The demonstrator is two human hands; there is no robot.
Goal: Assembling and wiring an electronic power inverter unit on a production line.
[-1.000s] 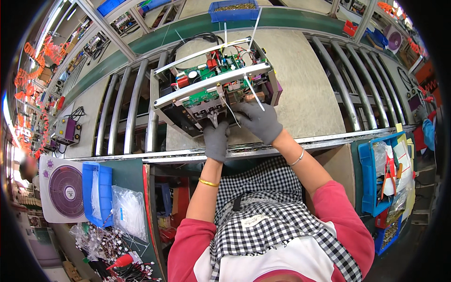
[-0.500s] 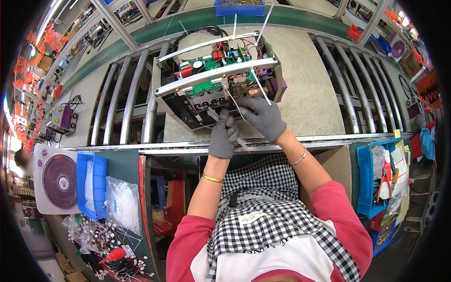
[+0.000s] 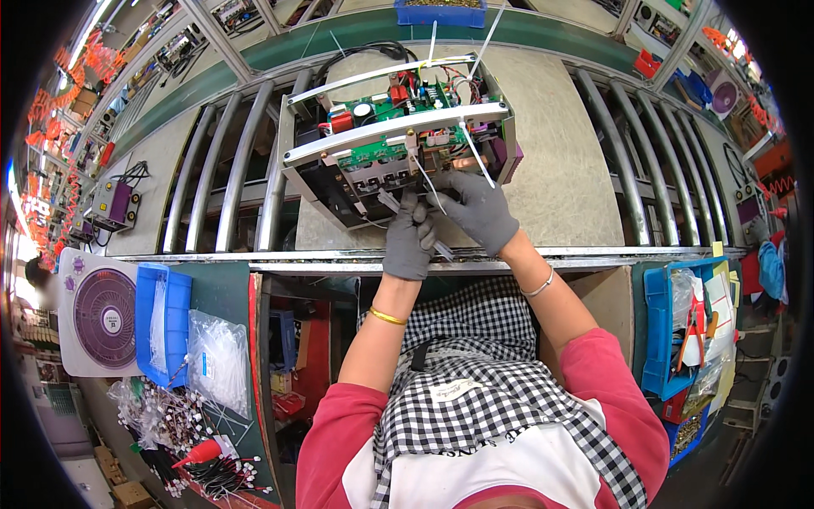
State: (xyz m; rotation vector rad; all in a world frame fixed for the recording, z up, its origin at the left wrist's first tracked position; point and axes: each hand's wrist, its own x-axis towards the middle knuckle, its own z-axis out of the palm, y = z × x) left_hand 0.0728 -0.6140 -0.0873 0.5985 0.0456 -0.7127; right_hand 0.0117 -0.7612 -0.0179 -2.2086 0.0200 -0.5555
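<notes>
Pale worktop board (image 3: 564, 161), metal rollers (image 3: 244, 165) to either side of it. On the board, near its front edge: an open unit (image 3: 386, 141), set at a slant to that edge, its insides exposed below two white bars (image 3: 458, 117). Green circuit board (image 3: 380, 155) visible inside. To the person's left, well apart from the unit, a blue tray (image 3: 176, 369) and a clear bag (image 3: 218, 365) with white contents.

Right hand, grey-gloved (image 3: 482, 214): at the near face of the unit, fingers bent and partly closed, tips close to a thin white tie (image 3: 434, 193) hanging from the front. Whether it pinches the tie – cannot tell; fingertips partly hidden.

Left hand, also grey-gloved (image 3: 409, 242): just beside the right, below the unit's near face. Fingers curled well in, thumb up, closed around a slender pale piece (image 3: 443, 250) – ends show on both sides of the fist. Its exact kind is too small to tell.
</notes>
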